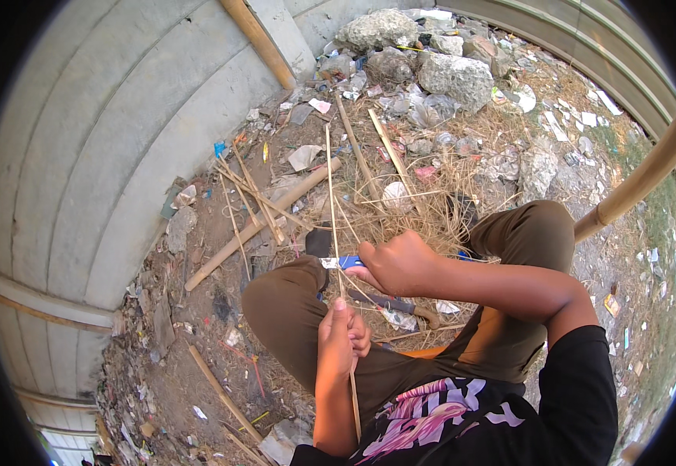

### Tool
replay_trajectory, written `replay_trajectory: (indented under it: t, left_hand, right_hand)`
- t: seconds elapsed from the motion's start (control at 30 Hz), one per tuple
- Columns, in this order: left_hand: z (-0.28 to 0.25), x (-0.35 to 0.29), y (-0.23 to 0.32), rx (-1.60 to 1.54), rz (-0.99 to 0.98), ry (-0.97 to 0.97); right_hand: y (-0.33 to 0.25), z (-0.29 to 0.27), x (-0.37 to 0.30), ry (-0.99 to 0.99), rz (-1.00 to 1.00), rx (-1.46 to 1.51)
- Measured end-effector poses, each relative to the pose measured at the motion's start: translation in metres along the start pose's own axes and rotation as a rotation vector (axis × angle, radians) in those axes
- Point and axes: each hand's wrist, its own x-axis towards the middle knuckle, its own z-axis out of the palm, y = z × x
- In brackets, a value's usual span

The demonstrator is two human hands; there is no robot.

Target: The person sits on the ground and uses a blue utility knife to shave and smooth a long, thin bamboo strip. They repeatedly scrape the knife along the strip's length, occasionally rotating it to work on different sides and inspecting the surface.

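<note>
A long, thin bamboo strip [331, 186] runs upright in front of me, from far ahead down past my left forearm. My left hand [342, 335] is closed round it, thumb lying along the strip. Just above, my right hand [398, 262] grips a blue-handled utility knife [350, 262], its pale front end pointing left across the strip. A thin sliver [345, 213] stands off the strip near the knife. Between my bent legs lies a tool with a dark blade and a curved wooden handle [426, 315].
Thin shavings [439, 198] are heaped beyond my legs. A thick bamboo pole [221, 262] and several split pieces [264, 202] lie ahead to the left. A slanting bamboo pole [633, 179] stands at right. Rocks [454, 78] and litter lie near the concrete wall [120, 116].
</note>
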Motion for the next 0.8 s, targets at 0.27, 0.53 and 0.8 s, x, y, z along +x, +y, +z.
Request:
replay_trajectory:
  t: [0.27,0.53,0.8]
  left_hand:
    - [0.002,0.016,0.000,-0.050,-0.005,-0.004]
    - [0.002,0.011,0.001,0.013,0.030,-0.022]
    - [0.001,0.011,-0.002,0.026,0.010,0.018]
  right_hand:
    - [0.003,0.001,0.009,-0.268,0.320,0.484]
    - [-0.005,-0.005,-0.011,-0.090,0.039,0.119]
    - [-0.010,0.005,-0.002,-0.006,0.128,0.134]
